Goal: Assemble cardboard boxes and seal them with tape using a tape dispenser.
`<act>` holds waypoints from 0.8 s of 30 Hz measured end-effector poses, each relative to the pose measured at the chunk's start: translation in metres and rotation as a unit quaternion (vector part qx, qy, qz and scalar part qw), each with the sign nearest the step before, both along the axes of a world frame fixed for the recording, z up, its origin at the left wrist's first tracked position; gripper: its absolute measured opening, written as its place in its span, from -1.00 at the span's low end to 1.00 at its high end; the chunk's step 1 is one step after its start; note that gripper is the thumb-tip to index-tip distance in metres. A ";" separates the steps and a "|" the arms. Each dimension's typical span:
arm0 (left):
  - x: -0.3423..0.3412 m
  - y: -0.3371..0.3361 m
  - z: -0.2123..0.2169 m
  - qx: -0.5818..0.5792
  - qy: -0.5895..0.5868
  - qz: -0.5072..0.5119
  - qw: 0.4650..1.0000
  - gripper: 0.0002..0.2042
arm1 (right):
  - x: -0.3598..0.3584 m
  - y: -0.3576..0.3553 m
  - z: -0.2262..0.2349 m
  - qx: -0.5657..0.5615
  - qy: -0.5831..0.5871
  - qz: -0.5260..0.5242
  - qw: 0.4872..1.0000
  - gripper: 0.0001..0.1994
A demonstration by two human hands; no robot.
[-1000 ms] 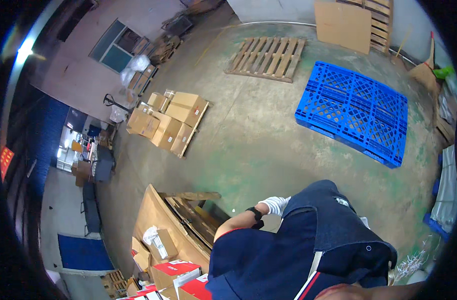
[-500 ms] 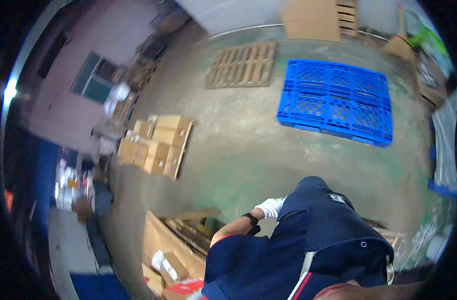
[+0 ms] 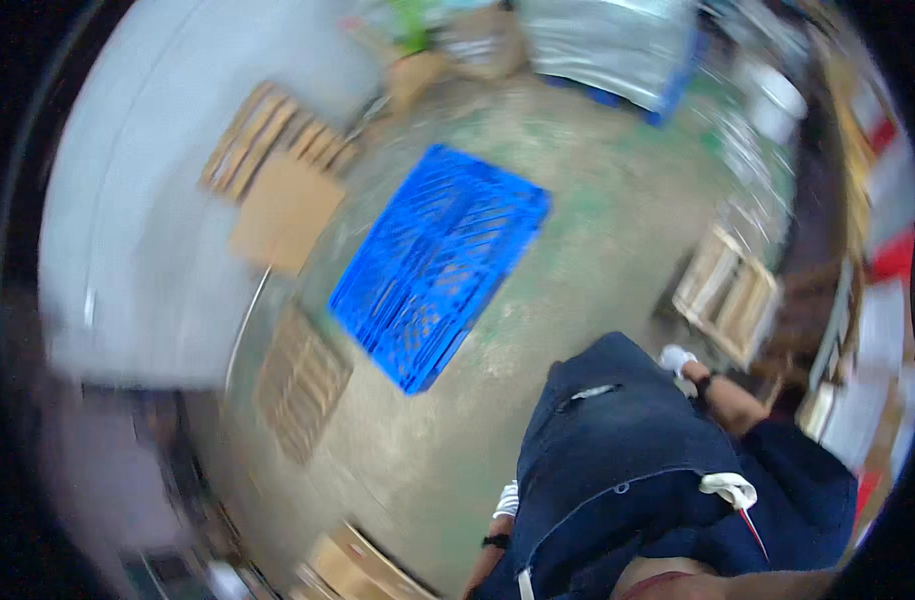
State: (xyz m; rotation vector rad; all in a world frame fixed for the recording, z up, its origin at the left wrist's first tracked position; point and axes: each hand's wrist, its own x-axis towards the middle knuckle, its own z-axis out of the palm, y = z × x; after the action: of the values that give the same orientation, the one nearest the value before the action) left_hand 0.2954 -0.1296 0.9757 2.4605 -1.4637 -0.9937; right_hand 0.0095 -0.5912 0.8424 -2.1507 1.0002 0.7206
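- Head view is strongly motion-blurred; fine detail cannot be read.
- Left hand: in a white glove, with a dark wristband, hanging low beside the dark blue apron. Whether its fingers are spread or closed cannot be told. It holds nothing visible.
- Right hand: also white-gloved, with a dark wrist strap, at the apron's far side. Finger state cannot be told; no object is seen in it.
- Nearest item to the right hand: a light wooden crate frame, just beside it on the concrete floor.
- Nearest item to the left hand: flattened cardboard at the lower edge, near but apart.
- Other items: a blue plastic pallet lies flat mid-floor, well apart from both hands; wooden pallets lie to its left.
- Step in hand, as a judgement: transit or turning between stations, with both hands unloaded.
- Next move calls for steadying the view, then reaching toward the crate frame with the right hand.
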 end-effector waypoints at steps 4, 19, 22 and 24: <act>0.087 -0.028 0.013 0.133 0.048 -0.168 0.976 -0.72 | -0.014 0.013 0.055 0.043 -0.015 -0.152 0.987 -0.59; 0.267 -0.119 -0.131 0.242 0.202 0.048 0.948 -0.70 | -0.115 0.217 0.058 0.225 -0.021 -0.732 0.643 -0.67; 0.177 -0.228 -0.128 0.183 0.373 0.085 0.906 -0.72 | -0.100 0.266 0.060 0.203 -0.027 -0.808 0.552 -0.63; 0.125 -0.291 -0.102 0.207 0.176 -0.197 0.942 -0.65 | -0.073 0.275 0.051 0.233 -0.043 -0.785 0.573 -0.62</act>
State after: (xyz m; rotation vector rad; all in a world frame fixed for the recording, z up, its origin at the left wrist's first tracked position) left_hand 0.4200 -0.4208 0.8740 2.0833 -1.7960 -1.8798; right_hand -0.0635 -0.3163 0.8937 -0.2455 1.8113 -0.1018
